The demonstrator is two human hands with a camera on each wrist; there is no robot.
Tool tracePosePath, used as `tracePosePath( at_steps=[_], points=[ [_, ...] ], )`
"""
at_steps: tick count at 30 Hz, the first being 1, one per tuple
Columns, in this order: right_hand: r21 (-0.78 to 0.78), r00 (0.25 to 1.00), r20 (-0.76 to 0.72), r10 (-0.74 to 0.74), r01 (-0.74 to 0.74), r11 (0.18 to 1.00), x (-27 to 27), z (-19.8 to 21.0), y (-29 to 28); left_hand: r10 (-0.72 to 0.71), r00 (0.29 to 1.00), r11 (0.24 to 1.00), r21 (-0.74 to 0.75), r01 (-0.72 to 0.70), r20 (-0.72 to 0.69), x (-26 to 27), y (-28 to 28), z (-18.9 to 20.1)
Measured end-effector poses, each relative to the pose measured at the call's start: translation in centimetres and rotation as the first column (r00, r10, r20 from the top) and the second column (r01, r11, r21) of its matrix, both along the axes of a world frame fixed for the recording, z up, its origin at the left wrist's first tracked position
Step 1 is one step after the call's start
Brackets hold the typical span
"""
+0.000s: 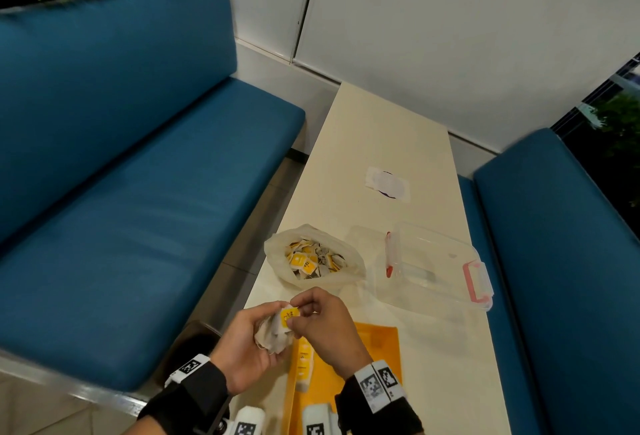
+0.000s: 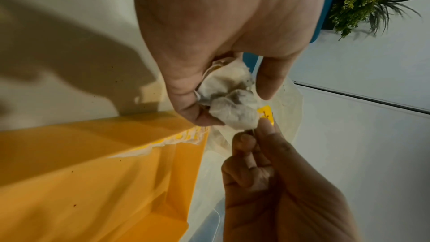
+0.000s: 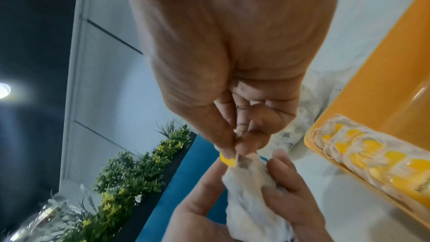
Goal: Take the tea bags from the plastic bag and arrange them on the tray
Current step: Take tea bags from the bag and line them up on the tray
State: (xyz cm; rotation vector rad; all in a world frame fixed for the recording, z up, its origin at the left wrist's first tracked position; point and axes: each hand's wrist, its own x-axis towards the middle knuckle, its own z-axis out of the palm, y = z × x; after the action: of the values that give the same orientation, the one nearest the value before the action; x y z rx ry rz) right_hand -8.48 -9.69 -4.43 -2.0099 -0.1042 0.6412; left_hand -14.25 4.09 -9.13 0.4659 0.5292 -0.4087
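Observation:
My left hand grips a bunch of white tea bags above the near table edge; the bunch of tea bags is crumpled in my palm. My right hand pinches a yellow tag on that bunch between thumb and forefinger; the same tag shows in the right wrist view. The open plastic bag full of yellow-tagged tea bags lies just beyond my hands. The orange tray sits under my right wrist, with a row of tea bags along its left side.
A clear plastic box with pink latches stands right of the bag, its lid leaning beside it. A white paper with a purple circle lies farther along the cream table. Blue benches flank both sides.

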Motion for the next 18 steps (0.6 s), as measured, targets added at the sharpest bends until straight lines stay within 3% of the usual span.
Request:
tracePosePath(
  at_steps=[12, 18],
  points=[
    [0.069, 0.993, -0.062, -0.097, 0.101, 0.993, 0.7, 0.8, -1.2, -0.121, 0.988, 0.983, 0.152, 0.105, 0.098, -0.8, 0.3, -0.9],
    [0.076, 0.992, 0.028, -0.126, 0.123, 0.989, 1.2, 1.3, -1.4, -0.110, 0.993, 0.980, 0.173, 0.100, 0.051, -0.7, 0.2, -0.7]
  ],
)
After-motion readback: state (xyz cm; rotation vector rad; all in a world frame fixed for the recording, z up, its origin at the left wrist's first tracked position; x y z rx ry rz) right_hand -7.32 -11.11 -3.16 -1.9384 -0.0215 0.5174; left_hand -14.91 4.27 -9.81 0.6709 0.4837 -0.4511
